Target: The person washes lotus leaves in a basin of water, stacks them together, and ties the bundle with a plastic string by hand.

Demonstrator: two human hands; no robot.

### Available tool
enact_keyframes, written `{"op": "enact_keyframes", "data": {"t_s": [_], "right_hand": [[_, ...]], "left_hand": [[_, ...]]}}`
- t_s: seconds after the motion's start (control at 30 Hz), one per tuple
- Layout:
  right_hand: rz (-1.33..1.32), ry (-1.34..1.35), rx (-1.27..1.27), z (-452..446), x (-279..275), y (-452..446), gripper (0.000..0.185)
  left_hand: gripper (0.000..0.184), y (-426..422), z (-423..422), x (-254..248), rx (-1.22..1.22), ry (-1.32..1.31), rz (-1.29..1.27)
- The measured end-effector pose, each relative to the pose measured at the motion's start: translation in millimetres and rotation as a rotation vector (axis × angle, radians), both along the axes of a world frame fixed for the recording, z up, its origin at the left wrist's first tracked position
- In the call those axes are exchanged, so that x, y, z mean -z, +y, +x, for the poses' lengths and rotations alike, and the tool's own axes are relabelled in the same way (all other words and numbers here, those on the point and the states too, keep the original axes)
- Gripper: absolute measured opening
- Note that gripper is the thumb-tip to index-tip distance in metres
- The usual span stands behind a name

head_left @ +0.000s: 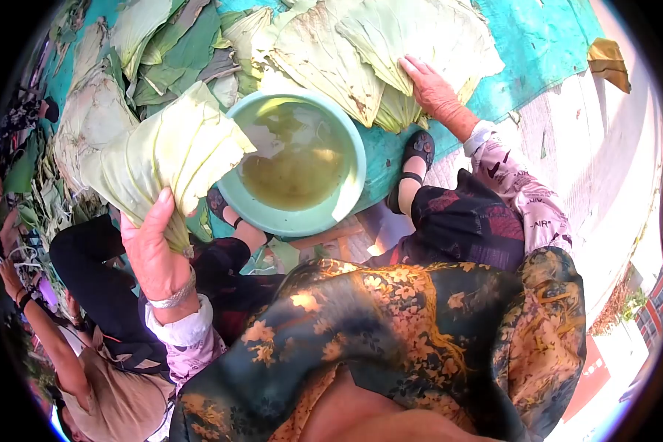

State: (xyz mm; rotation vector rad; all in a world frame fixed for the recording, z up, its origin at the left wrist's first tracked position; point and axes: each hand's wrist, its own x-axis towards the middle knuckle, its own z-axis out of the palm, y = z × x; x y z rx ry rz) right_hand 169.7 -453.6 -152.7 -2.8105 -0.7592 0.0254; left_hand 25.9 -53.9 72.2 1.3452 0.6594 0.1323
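My left hand [155, 254] grips a bunch of large pale green leaves [169, 151], folded together, thumb on top and fingers beneath, left of the basin. A green basin [355, 173] with yellowish water in it stands between my feet. Beyond the basin's right side, my right hand [431, 88] rests on a spread pile of pale, flattened leaves [412, 40], its fingers stretched over the lower edge of the top ones. The leaf pile lies on a turquoise sheet [545, 44].
Darker green leaves [184, 55] and dried ones are heaped at the upper left. Another person [110, 390] sits at the lower left, arm reaching toward leaf scraps. A brown piece [608, 65] lies at the sheet's right edge. Pale ground [604, 169] is at the right.
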Motion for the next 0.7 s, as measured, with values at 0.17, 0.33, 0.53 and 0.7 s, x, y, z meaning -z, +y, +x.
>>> {"op": "enact_keyframes", "data": {"t_s": [0.17, 0.33, 0.53, 0.7], "right_hand": [[-0.126, 0.012, -0.081, -8.0, -4.6, 2.5, 0.055], [-0.212, 0.093, -0.096, -21.5, -4.7, 2.2, 0.053], [-0.262, 0.112, 0.017, -20.3, -32.2, 25.4, 0.051], [-0.309, -0.019, -0.048, -14.1, -7.0, 43.8, 0.052]], "left_hand": [[0.043, -2.0, 2.8, -4.8, 0.026, 0.010, 0.042], [0.043, -4.4, 2.0, -4.4, -0.005, 0.026, 0.059], [0.042, 4.0, -5.5, -1.0, 0.063, -0.009, -0.008], [0.034, 7.3, -14.1, -7.4, 0.069, -0.019, -0.182]]}}
